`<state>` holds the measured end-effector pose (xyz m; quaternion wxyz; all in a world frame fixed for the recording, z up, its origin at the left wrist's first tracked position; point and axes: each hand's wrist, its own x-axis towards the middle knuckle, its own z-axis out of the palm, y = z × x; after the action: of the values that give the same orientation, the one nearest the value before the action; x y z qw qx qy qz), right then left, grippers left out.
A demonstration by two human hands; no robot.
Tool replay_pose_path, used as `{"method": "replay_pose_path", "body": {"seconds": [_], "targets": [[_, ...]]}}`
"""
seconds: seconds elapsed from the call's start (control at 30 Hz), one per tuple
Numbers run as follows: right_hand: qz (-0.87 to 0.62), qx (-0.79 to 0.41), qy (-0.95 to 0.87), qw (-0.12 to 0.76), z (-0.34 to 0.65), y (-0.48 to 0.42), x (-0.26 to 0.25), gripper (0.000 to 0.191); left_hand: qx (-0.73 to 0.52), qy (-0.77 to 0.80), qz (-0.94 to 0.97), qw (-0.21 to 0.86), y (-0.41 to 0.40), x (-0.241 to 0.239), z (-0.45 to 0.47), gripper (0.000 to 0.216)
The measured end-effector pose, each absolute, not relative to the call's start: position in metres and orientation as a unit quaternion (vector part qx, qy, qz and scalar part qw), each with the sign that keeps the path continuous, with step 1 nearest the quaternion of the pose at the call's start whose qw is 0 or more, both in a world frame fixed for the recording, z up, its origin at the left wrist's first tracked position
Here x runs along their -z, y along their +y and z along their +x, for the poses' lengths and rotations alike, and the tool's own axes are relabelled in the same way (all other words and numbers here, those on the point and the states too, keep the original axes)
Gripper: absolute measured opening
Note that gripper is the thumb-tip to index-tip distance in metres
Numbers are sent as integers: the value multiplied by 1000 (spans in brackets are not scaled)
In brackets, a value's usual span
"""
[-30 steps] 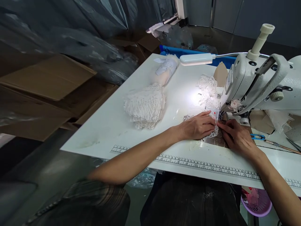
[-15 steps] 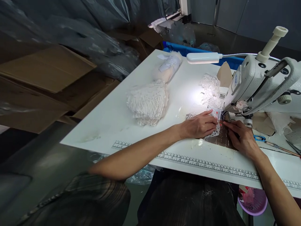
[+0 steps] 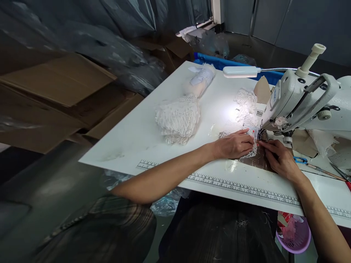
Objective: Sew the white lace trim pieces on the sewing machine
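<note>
At the white sewing machine [image 3: 285, 98], we rest our left hand [image 3: 237, 145] palm-down with fingers outstretched, its grip unclosed, over the lace piece [image 3: 252, 151] on the table [image 3: 128, 146], just beside the presser foot [image 3: 261, 134]. Our right hand [image 3: 279, 159] stretches a forefinger to the lace's edge; whether that grip pinches anything, we cannot tell. Blue snips [image 3: 300, 160] lie just right of it, and leftward we see a lace stack [image 3: 178, 119].

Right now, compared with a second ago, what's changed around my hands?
Your right hand has shifted slightly right, away from your left hand, and a red mark now shows between them. Nothing was visibly let go. Your left hand stays on the lace; the lace pile and machine stayed put.
</note>
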<state>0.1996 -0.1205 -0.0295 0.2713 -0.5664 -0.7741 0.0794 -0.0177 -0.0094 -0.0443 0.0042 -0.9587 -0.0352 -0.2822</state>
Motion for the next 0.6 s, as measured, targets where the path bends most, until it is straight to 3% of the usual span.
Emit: {"method": "replay_pose_path", "body": {"seconds": [0.23, 0.6], "targets": [[-567, -95, -764, 292, 204, -121, 31, 38, 292, -30, -956, 23, -9, 44, -17, 26], [-557, -56, -802, 209, 196, -124, 28, 42, 286, -18, -958, 5, -6, 43, -17, 24]]}}
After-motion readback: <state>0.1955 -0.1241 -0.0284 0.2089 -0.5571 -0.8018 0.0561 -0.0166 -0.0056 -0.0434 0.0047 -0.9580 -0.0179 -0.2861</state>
